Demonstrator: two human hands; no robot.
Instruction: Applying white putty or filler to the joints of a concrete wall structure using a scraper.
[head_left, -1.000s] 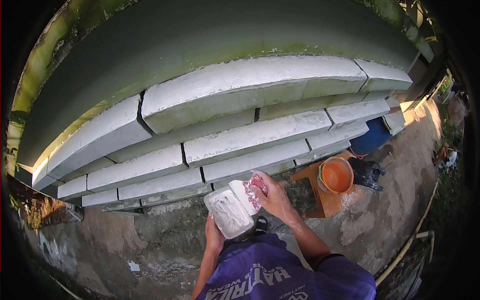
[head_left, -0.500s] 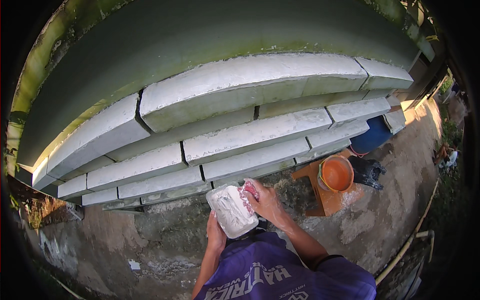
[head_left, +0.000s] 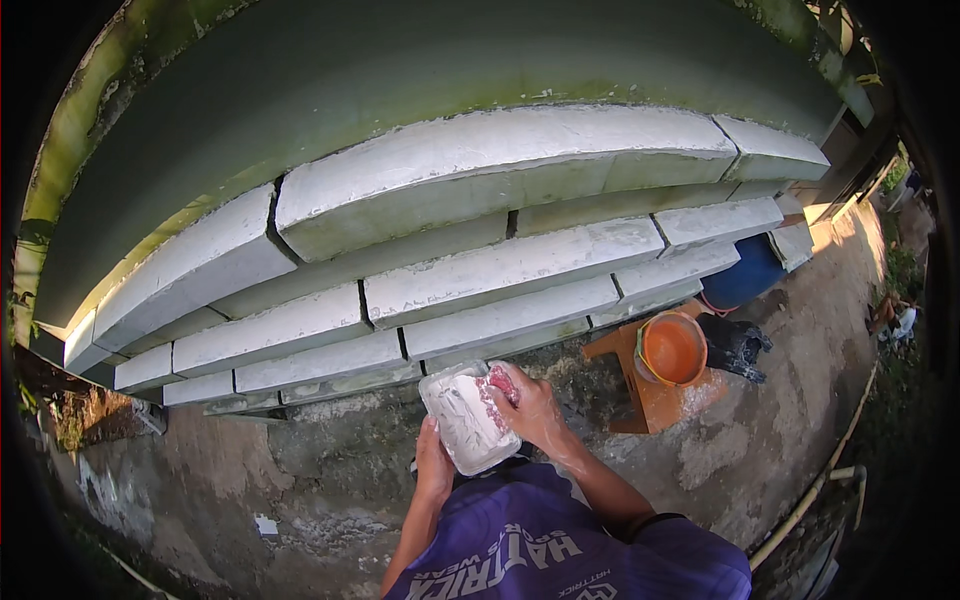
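A shallow rectangular white tray (head_left: 466, 450), coated inside with white paste or paint, is held in front of my chest. My left hand (head_left: 433, 462) grips its left side, fingers partly hidden behind the wall. Inside the tray's right half lies the white-smeared face of a pinkish-red pad (head_left: 503, 384); it looks like a sponge, though the paint hides its exact kind. My right hand (head_left: 536, 412), spotted with white, is closed around this pad.
Long white-coated concrete ledges (head_left: 510, 148) rise in steps ahead, split by dark gaps, against a green-stained wall (head_left: 480, 60). At right, an orange bucket (head_left: 673, 348) stands on an orange stool (head_left: 628, 372) beside a crumpled black bag (head_left: 735, 345). A blue tub (head_left: 745, 270) sits behind.
The tray has shifted very slightly to the right in my left hand's hold. My right hand stays over it with the pad, almost unmoved.
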